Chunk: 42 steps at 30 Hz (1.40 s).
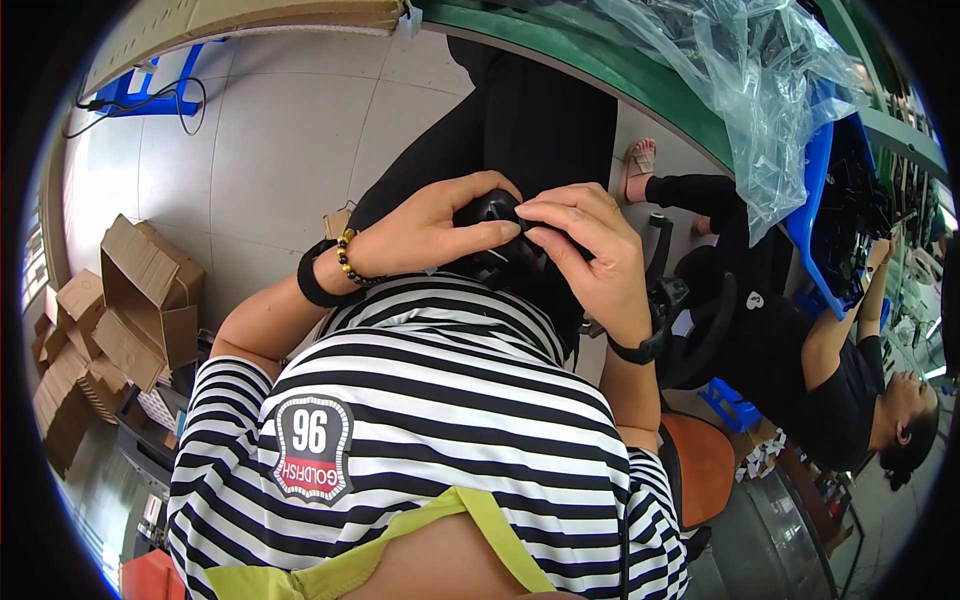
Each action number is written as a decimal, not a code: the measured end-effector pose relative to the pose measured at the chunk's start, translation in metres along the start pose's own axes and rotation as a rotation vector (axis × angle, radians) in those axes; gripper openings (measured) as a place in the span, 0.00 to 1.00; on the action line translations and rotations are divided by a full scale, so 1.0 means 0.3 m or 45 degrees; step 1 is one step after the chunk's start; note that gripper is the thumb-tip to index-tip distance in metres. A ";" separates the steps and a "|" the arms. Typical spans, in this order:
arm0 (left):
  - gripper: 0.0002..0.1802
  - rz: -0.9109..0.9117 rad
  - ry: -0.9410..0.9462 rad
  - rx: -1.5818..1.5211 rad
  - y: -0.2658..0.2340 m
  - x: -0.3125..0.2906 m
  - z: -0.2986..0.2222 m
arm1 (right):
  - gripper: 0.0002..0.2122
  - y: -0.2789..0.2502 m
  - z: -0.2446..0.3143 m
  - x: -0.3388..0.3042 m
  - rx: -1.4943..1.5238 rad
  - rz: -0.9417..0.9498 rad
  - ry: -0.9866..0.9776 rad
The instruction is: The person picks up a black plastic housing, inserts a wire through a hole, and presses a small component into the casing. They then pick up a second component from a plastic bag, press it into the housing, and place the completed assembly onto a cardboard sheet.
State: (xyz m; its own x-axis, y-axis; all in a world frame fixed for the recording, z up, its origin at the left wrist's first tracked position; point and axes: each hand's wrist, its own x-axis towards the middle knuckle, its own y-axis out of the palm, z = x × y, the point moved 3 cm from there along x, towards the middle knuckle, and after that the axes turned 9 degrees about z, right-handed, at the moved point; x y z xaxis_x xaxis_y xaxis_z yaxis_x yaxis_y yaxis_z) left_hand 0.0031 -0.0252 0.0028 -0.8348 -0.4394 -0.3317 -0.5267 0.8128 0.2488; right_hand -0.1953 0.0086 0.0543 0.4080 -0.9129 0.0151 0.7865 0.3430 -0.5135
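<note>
Head view shows the left hand (440, 225) curled around a black part (490, 208), upper middle of the frame, maybe to hold it steady for the right hand (590, 245), half closed beside it, pinch unclear.

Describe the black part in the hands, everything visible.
The black part looks like glossy hard plastic, rounded at its far end. The left hand holds it between thumb and fingers; the right hand has fingers at its right side. Against dark trousers, its full outline is unclear.
</note>
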 end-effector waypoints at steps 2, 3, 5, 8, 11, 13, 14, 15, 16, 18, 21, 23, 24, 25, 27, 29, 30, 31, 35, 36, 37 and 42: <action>0.19 0.004 -0.003 0.009 0.001 -0.001 0.000 | 0.11 -0.008 -0.006 0.000 0.027 0.068 0.026; 0.20 0.017 -0.012 0.004 0.002 -0.001 0.000 | 0.11 -0.011 -0.008 0.000 0.041 0.103 0.040; 0.22 0.044 -0.035 -0.006 0.005 0.001 0.005 | 0.11 -0.020 -0.012 0.000 0.025 0.114 0.043; 0.25 0.042 0.038 0.087 0.010 0.007 0.002 | 0.10 -0.026 -0.013 0.000 -0.008 0.137 0.049; 0.28 0.021 0.076 0.165 0.014 0.011 -0.007 | 0.10 -0.029 -0.003 0.005 -0.113 0.153 -0.004; 0.31 -0.010 0.077 0.229 0.016 0.013 -0.013 | 0.10 -0.029 0.012 0.005 -0.172 0.176 -0.004; 0.31 -0.008 0.076 0.229 0.018 0.014 -0.012 | 0.10 -0.028 0.021 0.004 -0.235 0.195 -0.005; 0.31 -0.013 0.076 0.235 0.019 0.016 -0.011 | 0.10 -0.024 0.026 0.002 -0.299 0.214 -0.005; 0.32 -0.018 0.076 0.241 0.020 0.017 -0.009 | 0.10 -0.020 0.028 0.002 -0.298 0.213 -0.004; 0.33 -0.023 0.076 0.246 0.022 0.019 -0.009 | 0.10 -0.011 0.034 0.005 -0.382 0.182 0.005; 0.33 -0.033 0.072 0.237 0.026 0.018 -0.017 | 0.10 -0.006 0.037 0.006 -0.420 0.163 0.031; 0.32 -0.031 0.082 0.231 0.031 0.017 -0.028 | 0.11 -0.005 0.034 0.005 -0.411 0.158 0.075; 0.32 -0.029 0.091 0.226 0.033 0.016 -0.033 | 0.11 -0.003 0.032 0.006 -0.411 0.158 0.074; 0.32 -0.027 0.101 0.221 0.035 0.017 -0.036 | 0.11 -0.001 0.028 0.005 -0.434 0.152 0.072; 0.32 -0.041 0.120 0.250 0.035 0.021 -0.036 | 0.13 0.002 0.021 0.005 -0.481 0.140 0.070; 0.31 -0.068 0.160 0.308 0.036 0.026 -0.034 | 0.14 0.002 0.020 0.008 -0.482 0.153 0.113; 0.31 -0.069 0.161 0.308 0.037 0.030 -0.029 | 0.15 0.001 0.018 0.010 -0.483 0.167 0.157; 0.32 -0.088 0.196 0.336 0.038 0.034 -0.027 | 0.17 0.002 0.016 0.011 -0.484 0.181 0.200; 0.32 -0.131 0.273 0.396 0.030 0.043 -0.027 | 0.14 0.013 0.022 0.022 -0.583 -0.012 0.130; 0.32 -0.132 0.277 0.401 0.027 0.045 -0.028 | 0.14 0.018 0.026 0.024 -0.584 -0.012 0.130; 0.32 -0.134 0.280 0.405 0.025 0.045 -0.030 | 0.13 0.019 0.031 0.025 -0.560 -0.038 0.150; 0.31 -0.149 0.181 0.315 0.009 0.036 -0.031 | 0.09 -0.005 0.052 0.024 -0.270 -0.014 0.135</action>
State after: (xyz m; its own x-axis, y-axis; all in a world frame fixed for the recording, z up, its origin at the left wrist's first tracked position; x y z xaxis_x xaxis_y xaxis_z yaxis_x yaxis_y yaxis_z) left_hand -0.0087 -0.0313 0.0083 -0.7940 -0.5706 -0.2098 -0.5803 0.8142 -0.0182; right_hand -0.1862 0.0050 0.0686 0.3401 -0.9383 -0.0623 0.6713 0.2887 -0.6826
